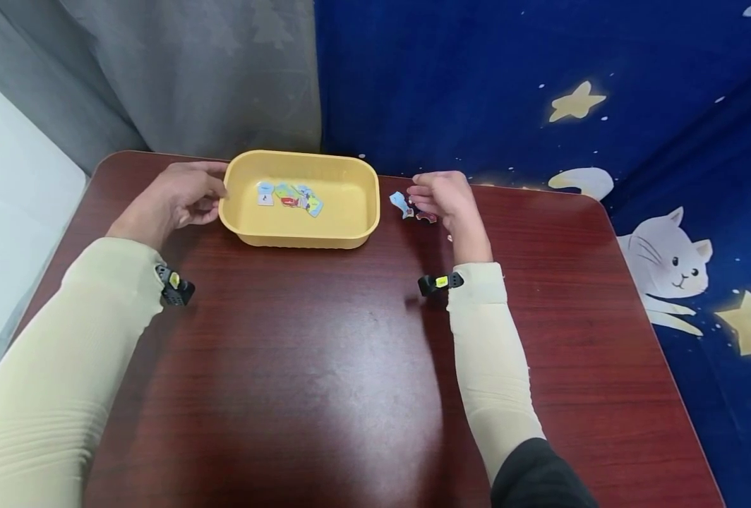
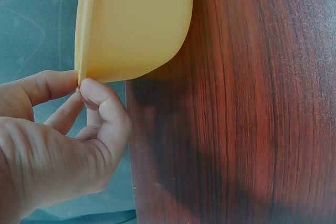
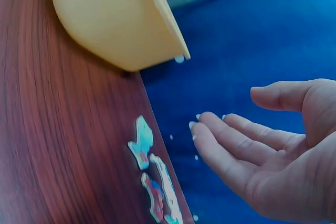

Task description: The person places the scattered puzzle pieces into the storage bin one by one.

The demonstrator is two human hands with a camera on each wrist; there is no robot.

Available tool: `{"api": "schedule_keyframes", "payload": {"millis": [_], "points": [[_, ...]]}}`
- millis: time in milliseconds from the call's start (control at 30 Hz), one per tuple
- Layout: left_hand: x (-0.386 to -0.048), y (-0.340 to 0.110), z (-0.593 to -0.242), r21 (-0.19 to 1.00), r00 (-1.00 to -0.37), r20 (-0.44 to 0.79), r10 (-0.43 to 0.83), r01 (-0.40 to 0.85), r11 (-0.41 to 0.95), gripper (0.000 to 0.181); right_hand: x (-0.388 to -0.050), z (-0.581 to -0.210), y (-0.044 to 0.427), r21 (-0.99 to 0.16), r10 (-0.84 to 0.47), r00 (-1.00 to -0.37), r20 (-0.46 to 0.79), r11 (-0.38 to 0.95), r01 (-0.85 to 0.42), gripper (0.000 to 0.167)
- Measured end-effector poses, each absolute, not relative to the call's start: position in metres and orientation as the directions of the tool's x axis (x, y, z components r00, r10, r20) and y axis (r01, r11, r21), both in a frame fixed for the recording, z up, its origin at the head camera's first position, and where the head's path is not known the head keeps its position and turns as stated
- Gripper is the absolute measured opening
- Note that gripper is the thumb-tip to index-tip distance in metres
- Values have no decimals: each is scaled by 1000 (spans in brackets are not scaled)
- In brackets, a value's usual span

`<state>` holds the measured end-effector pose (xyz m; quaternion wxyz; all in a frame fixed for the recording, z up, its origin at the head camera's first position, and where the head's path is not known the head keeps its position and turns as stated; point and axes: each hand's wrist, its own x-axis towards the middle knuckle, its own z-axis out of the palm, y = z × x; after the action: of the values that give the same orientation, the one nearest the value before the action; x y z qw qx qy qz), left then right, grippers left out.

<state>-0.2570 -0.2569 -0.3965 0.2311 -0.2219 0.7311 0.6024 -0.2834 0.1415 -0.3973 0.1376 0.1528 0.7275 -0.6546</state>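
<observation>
A yellow bin stands at the table's back edge with several colourful flat pieces lying on its floor. My left hand pinches the bin's left rim between thumb and fingers; the left wrist view shows this hand at the rim's corner. To the right of the bin, my right hand hovers above a few loose pieces; in the right wrist view the hand has relaxed fingers and holds nothing. A light blue piece and a dark red one lie beneath and beside it.
The dark red wooden table reaches toward me. Behind it hang a grey curtain and a blue curtain with stars and a white cat. A white surface is at the far left.
</observation>
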Motion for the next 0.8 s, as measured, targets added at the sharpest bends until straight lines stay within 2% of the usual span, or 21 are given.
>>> {"api": "schedule_keyframes", "payload": {"millis": [333, 600, 800], "points": [[-257, -258, -396, 772, -789, -612, -54, -610, 180, 57, -285, -405, 160, -875, 115, -895, -432, 189, 447, 31], [-258, -257, -395, 772, -787, -616, -48, -614, 166, 58, -285, -415, 167, -850, 124, -889, -442, 259, 458, 31], [-258, -257, -395, 770, -785, -618, -49, -616, 166, 59, -288, -421, 169, -823, 126, -893, -432, 349, 447, 23]]}}
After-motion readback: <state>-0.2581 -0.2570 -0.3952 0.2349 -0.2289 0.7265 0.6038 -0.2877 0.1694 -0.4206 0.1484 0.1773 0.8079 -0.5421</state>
